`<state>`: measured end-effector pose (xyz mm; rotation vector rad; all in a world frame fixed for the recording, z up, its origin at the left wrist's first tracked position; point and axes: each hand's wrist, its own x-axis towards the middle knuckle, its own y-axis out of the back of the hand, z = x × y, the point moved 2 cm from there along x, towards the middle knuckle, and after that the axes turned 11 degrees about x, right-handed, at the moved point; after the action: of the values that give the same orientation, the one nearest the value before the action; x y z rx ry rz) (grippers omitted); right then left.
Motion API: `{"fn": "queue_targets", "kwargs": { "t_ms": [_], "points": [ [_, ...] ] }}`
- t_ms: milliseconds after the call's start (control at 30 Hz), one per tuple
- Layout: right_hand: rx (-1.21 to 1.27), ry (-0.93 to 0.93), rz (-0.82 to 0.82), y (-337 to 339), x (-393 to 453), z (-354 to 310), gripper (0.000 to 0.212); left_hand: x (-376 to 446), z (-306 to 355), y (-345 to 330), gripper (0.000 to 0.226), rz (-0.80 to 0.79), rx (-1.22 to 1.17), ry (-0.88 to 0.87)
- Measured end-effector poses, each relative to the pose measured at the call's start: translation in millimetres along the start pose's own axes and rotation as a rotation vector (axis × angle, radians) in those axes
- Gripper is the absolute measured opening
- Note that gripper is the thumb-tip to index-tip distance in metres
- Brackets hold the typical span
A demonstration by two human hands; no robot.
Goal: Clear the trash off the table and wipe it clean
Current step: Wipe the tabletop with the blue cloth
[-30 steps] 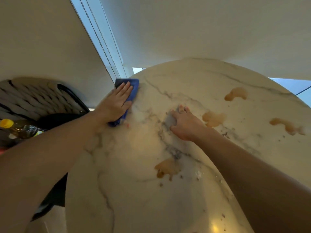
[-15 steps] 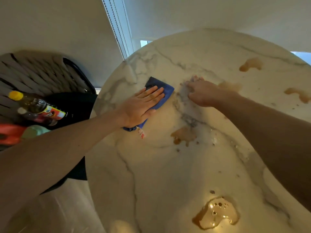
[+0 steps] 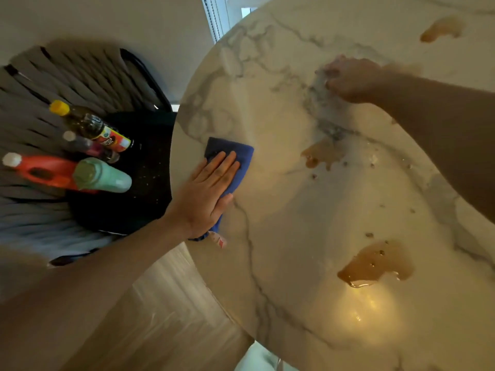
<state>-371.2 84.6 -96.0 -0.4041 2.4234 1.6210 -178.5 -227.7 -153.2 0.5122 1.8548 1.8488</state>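
- Left hand (image 3: 206, 194) flat, fingers spread on blue cloth (image 3: 235, 156); press evenly, sweep toward brown spills (image 3: 375, 266).
- Right hand (image 3: 351, 79) braced on marble bench (image 3: 281, 236); grip unclear.

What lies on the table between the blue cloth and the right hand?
In the head view, only bare marble lies between the blue cloth and the right hand; the spills sit elsewhere.

Round marble table (image 3: 281, 263): white top with grey veins, bearing brown liquid spills near the front edge (image 3: 375, 265), at centre (image 3: 322, 152) and toward the far right edge (image 3: 442, 29), with small dark crumbs scattered between them. Blue cloth (image 3: 238, 159): folded, lying flat on the top just inside the left edge.
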Motion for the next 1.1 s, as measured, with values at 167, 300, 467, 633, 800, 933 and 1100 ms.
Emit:
{"fn": "queue_targets", "kwargs": {
  "t_ms": [167, 300, 467, 633, 800, 933, 1100],
  "points": [
    [-0.014, 0.007, 0.032, 2.2, -4.9, -5.1, 0.043, -44.1, 35.9, -4.3, 0.059, -0.008, -0.036, 0.246],
    [-0.008, 0.013, 0.018, 2.4, -6.1, -6.1, 0.043, -66.5, 71.8, -7.3, 0.059, 0.002, -0.067, 0.454],
    [-0.01, 0.016, -0.022, 4.8, -7.7, -5.3, 0.045, -83.3, 111.3, -10.2, 0.058, 0.019, -0.1, 0.648],
    [-0.031, 0.034, -0.06, 7.8, -13.0, -5.5, 0.048, -95.5, 173.2, -10.6, 0.06, 0.037, -0.1, 0.865],
    [-0.06, 0.063, -0.087, 10.6, -10.4, -4.9, 0.043, -95.0, 244.0, -15.4, 0.063, 0.002, -0.087, 1.112],
    [-0.068, 0.08, -0.127, 15.5, -8.5, -3.1, 0.042, -69.5, 282.0, -14.1, 0.063, -0.006, -0.112, 1.322],
    [-0.075, 0.112, -0.16, 16.8, -7.2, -0.4, 0.045, -19.7, 279.0, -8.4, 0.064, 0.007, -0.166, 1.576]
  ]
}}
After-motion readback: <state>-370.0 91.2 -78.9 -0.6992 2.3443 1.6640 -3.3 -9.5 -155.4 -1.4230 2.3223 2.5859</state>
